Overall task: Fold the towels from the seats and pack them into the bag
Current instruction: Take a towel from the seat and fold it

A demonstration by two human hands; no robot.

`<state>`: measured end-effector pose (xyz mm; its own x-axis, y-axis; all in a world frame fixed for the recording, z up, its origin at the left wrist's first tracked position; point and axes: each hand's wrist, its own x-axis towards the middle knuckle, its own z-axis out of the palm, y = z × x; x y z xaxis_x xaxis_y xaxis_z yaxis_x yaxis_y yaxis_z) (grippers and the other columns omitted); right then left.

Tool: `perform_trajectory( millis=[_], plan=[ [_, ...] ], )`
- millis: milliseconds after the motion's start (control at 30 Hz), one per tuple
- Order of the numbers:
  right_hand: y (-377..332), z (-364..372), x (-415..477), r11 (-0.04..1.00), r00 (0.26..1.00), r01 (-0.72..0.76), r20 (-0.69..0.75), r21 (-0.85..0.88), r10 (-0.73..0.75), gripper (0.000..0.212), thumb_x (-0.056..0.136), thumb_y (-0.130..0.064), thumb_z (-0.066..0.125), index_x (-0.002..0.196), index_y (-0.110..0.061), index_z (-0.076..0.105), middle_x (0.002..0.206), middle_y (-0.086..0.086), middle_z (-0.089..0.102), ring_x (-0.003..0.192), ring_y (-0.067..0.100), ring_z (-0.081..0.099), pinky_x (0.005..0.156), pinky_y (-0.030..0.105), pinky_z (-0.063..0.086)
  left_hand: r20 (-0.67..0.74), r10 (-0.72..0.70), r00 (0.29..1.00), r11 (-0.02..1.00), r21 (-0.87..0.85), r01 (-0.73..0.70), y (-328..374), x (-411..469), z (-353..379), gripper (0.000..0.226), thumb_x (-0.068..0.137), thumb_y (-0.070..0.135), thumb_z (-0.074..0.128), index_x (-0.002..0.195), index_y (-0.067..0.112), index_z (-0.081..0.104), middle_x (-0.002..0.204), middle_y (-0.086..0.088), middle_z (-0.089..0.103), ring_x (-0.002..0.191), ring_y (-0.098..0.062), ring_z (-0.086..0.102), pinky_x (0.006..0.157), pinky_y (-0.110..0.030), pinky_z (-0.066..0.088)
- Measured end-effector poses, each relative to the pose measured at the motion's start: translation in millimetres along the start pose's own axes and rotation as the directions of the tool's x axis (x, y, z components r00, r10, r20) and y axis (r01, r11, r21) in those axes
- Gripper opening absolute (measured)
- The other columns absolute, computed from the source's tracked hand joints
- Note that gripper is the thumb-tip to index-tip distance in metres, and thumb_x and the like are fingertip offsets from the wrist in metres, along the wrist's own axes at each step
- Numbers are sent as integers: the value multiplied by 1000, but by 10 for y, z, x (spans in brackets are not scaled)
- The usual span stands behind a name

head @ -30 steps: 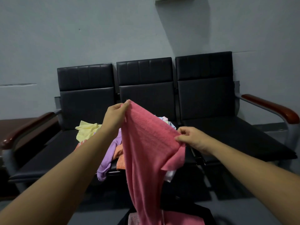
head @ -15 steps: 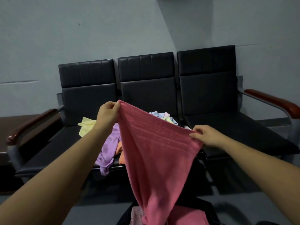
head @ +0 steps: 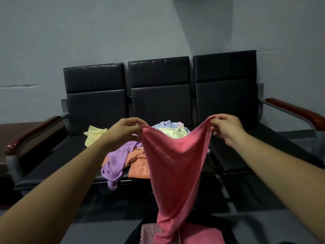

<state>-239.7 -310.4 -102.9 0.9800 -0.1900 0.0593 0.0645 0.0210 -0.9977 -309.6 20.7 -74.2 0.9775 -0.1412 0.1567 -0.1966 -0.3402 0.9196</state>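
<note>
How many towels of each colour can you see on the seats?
Yellow towels: 2
Blue towel: 1
Purple towel: 1
Orange towel: 1
Total: 5 on the seats; a pale scrap by the blue is unclear.

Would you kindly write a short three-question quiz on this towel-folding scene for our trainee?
1. True or false: the left hand and right hand each pinch a top corner of the pink towel.
2. Which colour of towel droops over the front edge of the seats? A yellow, B purple, C blue.
3. How many seats are in the row?
Key: 1 true; 2 B, the purple towel; 3 three.
</note>
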Motion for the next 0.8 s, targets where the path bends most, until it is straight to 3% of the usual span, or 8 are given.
perform_trajectory(
  millis=[167, 300, 367, 433, 533, 633, 733, 800],
  plan=[
    [-45, 150, -98, 989, 994, 64, 97, -136, -51, 8, 95, 6, 60, 96, 4, 68, 69, 13, 66, 45, 8, 62, 46, 17, 52, 21, -27, 999, 999, -43, 28, 117, 13, 118, 11, 98, 2, 57, 88, 5, 60, 77, -8, 60, 69, -15, 61, 62, -26, 54],
    [-102, 251, -157, 995, 984, 82, 160, -55, -72, 16, 92, 14, 55, 97, 2, 65, 80, 21, 67, 55, 16, 67, 53, 23, 55, 17, -5, 1000, 1000, 28, 4, 151, 6, 204, 3, 97, 2, 59, 99, 3, 61, 79, -11, 64, 70, -20, 63, 65, -28, 56],
    [-151, 293, -214, 989, 978, 136, 167, -54, -125, 21, 91, 14, 56, 95, -6, 59, 78, 19, 67, 55, 18, 66, 51, 24, 54, 18, -12, 1000, 1000, 2, 12, 178, -6, 237, 16, 98, -1, 54, 104, 4, 68, 86, -15, 66, 74, -21, 64, 69, -27, 58],
    [-186, 334, -265, 972, 963, 219, 176, -85, -202, 25, 90, 13, 57, 90, -12, 53, 70, 15, 66, 51, 17, 65, 49, 27, 53, 57, -33, 998, 997, -65, 37, 233, -31, 266, 25, 99, -4, 49, 97, 2, 73, 94, -20, 65, 79, -22, 65, 74, -27, 59],
    [-232, 396, -342, 948, 942, 284, 226, -144, -248, 26, 89, 13, 59, 77, -10, 59, 65, 12, 67, 51, 16, 66, 52, 28, 54, 145, -44, 988, 989, -134, 64, 320, -83, 286, 28, 97, -10, 48, 102, 1, 73, 98, -16, 72, 87, -21, 71, 81, -26, 59],
    [-287, 479, -462, 945, 925, 281, 311, -167, -220, 30, 89, 15, 55, 76, -7, 71, 74, 18, 71, 57, 17, 68, 58, 24, 58, 178, 37, 983, 991, 119, -58, 364, -121, 299, 23, 93, 1, 64, 113, 9, 73, 97, -3, 78, 89, -12, 74, 79, -19, 57],
    [-324, 557, -601, 949, 888, 279, 417, -148, -196, 21, 89, 10, 60, 83, 0, 76, 78, 22, 72, 63, 17, 70, 64, 23, 59, 125, 104, 987, 958, 253, -133, 387, -113, 334, 14, 91, 12, 70, 103, 9, 76, 87, 0, 78, 80, -10, 74, 73, -20, 57],
    [-346, 591, -725, 927, 826, 329, 530, -179, -191, 7, 88, -2, 71, 90, 2, 78, 77, 14, 75, 69, 13, 70, 69, 22, 58, 101, 148, 984, 927, 333, -173, 393, -95, 365, 9, 91, 20, 72, 97, 17, 76, 83, 2, 77, 77, -11, 73, 73, -25, 59]
  ],
)
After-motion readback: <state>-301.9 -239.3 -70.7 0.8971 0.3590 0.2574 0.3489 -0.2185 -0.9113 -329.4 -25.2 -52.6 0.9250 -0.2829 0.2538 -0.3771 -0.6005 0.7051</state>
